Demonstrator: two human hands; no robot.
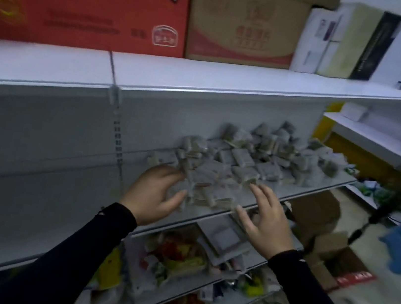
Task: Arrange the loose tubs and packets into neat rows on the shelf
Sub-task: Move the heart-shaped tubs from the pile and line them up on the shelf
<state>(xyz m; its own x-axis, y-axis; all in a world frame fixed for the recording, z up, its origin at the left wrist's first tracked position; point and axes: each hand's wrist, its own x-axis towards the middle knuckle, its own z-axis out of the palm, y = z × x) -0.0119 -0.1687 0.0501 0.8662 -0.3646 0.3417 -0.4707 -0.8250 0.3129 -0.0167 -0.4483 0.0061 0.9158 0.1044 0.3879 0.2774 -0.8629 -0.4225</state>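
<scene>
- Head view: a heap of loose packets (245,158) is lying on the middle shelf (211,214) of a white store rack, spreading from the near left edge of the shelf toward its far right end; blur is hiding their labels, so tubs and packets cannot be told apart.
- The left hand (155,193) is reaching from a black sleeve (69,257) to the near left end of the heap; its fingers are lying loosely curved against the nearest packets, touching them, and its grip is closing round nothing that shows.
- The right hand (266,219) is hovering just beside the heap's near right side, over the front lip of the shelf, fingers spread and straight, its grip standing wide and holding nothing.
- The two hands are sitting on either side of the nearest cluster of packets (204,189), which is lying between them at the shelf's front edge.
- On the top shelf (205,79), a red carton (86,4) is standing at the left, a brown carton (244,23) just beside it, and white boxes (341,40) further right.
- Below, lower shelves are holding colourful bags (178,258) and a flat grey box (225,236).
- To the right, on the floor, an opened cardboard box (338,266) is sitting.
</scene>
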